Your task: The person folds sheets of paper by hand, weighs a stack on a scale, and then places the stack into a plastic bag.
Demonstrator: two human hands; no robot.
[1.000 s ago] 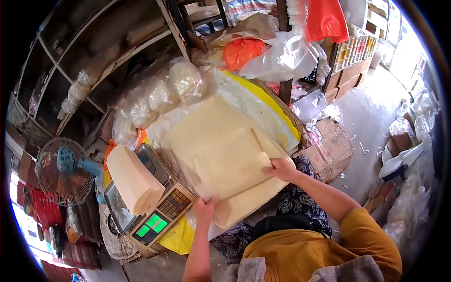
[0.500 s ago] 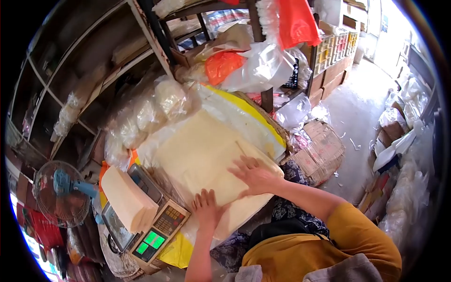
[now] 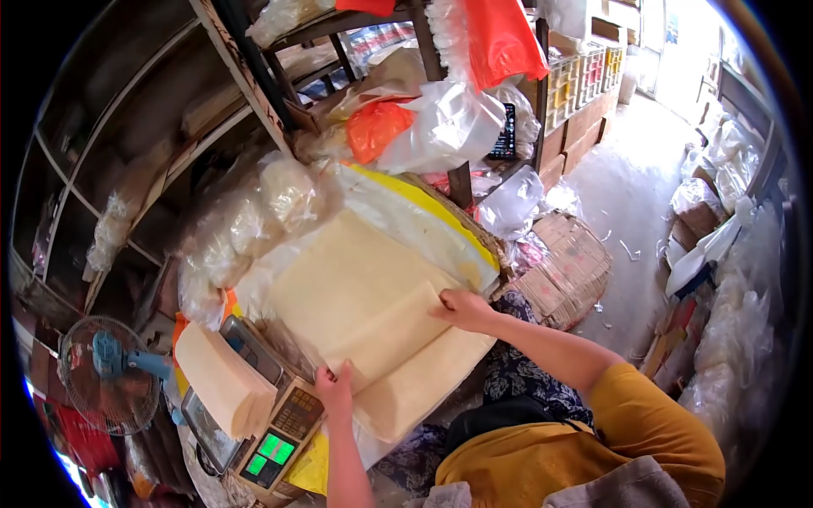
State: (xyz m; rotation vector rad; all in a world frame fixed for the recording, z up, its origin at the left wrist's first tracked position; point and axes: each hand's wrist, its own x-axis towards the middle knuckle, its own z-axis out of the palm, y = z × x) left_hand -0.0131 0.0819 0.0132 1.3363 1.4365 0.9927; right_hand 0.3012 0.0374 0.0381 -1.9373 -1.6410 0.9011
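A stack of thin, large cream-coloured sheets [image 3: 356,271] lies on white and yellow plastic in front of me. I pinch the near edge of the top sheet at two corners. My left hand [image 3: 334,388] is closed on the left corner, beside the scale. At the right corner my right hand [image 3: 466,310] grips the same edge, which is raised and turned back from the sheets beneath. A digital scale [image 3: 292,415] with green displays stands to the left, bearing a folded pile of similar sheets [image 3: 222,377].
Clear bags of pale contents [image 3: 254,207] line the stack's far left side. A fan [image 3: 106,372] stands at the far left, under shelves. A flattened cardboard piece [image 3: 563,271] lies right of the stack, near the floor walkway [image 3: 622,195].
Both hands went from lying flat on the sheets to pinching the top sheet's near edge, which is now lifted and curled away. My left hand moved left.
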